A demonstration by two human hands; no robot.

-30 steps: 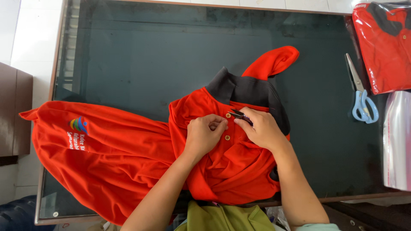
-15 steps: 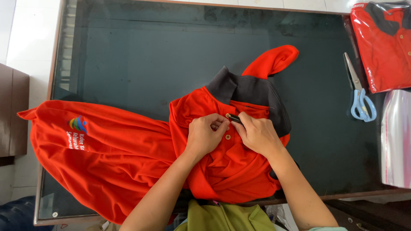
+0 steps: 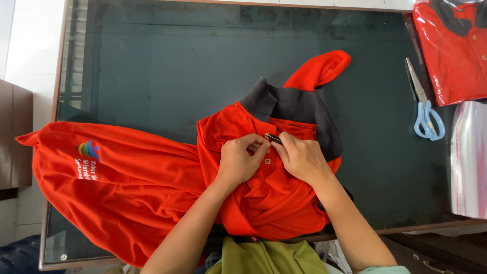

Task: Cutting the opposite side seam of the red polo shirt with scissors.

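An orange-red polo shirt [image 3: 152,193] with a dark grey collar [image 3: 299,109] lies crumpled on a dark glass tabletop [image 3: 167,66]. Both hands meet at its button placket, just below the collar. My left hand [image 3: 241,160] pinches the cloth beside a small gold button [image 3: 267,161]. My right hand [image 3: 299,157] grips the opposite edge of the placket, its fingertips on a narrow dark strip by the top button. One sleeve [image 3: 319,68] sticks up past the collar. A small coloured logo [image 3: 87,152] sits on the shirt's left part.
Blue-handled scissors [image 3: 425,111] lie at the table's right side. A folded red shirt in a clear bag [image 3: 451,45] is at the top right. A stack of clear plastic bags [image 3: 469,157] lies below it. Green cloth [image 3: 264,256] hangs at the near edge.
My right hand has slid slightly left, closer to my left hand at the placket. The shirt has hardly shifted.
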